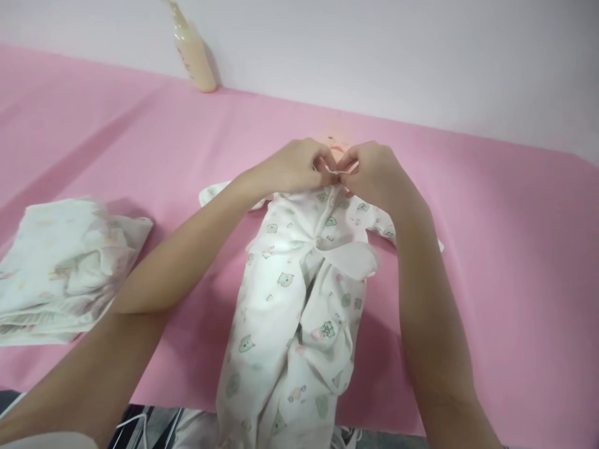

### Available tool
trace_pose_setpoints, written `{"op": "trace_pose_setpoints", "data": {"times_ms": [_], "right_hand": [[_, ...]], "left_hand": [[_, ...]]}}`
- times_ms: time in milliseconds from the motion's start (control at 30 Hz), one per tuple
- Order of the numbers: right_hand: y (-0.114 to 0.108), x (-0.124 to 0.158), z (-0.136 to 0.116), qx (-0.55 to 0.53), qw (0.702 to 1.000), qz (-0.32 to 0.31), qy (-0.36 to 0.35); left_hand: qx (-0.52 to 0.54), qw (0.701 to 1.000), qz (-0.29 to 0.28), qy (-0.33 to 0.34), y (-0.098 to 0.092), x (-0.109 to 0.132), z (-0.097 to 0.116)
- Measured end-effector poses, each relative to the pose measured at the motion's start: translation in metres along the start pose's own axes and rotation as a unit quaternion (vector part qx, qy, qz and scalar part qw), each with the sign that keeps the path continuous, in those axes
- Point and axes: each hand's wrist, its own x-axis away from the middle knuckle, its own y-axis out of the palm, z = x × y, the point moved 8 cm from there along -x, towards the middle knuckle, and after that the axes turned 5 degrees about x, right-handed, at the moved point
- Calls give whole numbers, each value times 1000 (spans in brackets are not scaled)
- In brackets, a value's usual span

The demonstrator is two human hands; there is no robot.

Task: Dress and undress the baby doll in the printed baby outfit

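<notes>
A white baby romper printed with small green bears lies lengthwise on the pink surface, its legs hanging toward me over the near edge. My left hand and my right hand meet at its neckline, fingers pinched on the fabric there. Behind my fingers a small peach-coloured doll head peeks out. The romper's front is open partway down, one flap folded outward.
A folded stack of white printed cloth lies at the left on the pink surface. A cream bottle stands against the white wall at the back. White tangled items show below the near edge.
</notes>
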Motion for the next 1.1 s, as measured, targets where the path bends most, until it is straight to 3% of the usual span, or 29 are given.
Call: {"op": "trace_pose_setpoints", "data": {"times_ms": [167,333,567,900,1100], "right_hand": [[5,5,-7,51,997,-44,47],[3,4,-14,43,999,-3,20],[-4,6,-16,16,999,12,28],[4,6,-16,48,998,6,36],[8,5,-12,44,999,3,17]], "left_hand": [[44,997,56,28,0,0,6],[76,994,79,12,-1,-5,-1],[105,989,103,36,-10,-1,9],[95,994,62,7,-1,4,5],[77,994,77,3,-1,4,7]]}}
